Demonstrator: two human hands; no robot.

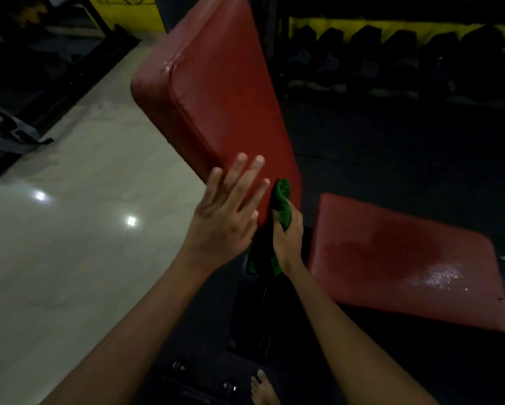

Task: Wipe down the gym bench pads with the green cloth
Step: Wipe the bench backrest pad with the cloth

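Note:
The long red back pad [216, 92] of the bench slopes up and away from me. My left hand [230, 209] rests flat with straight fingers against its lower end. My right hand [287, 238] grips the bunched green cloth [283, 200] and holds it against the pad's lower right edge; a tail of cloth hangs below the wrist. To the right lies the red seat pad [406, 258], wet in the middle with white foam near its right side.
A pale glossy tiled floor [79, 214] lies on the left. Dark rubber flooring [406, 153] spreads on the right. Dark weights line the yellow back wall [391, 27]. The black bench frame [257, 317] stands below the pads. A bare foot [263, 387] shows at the bottom.

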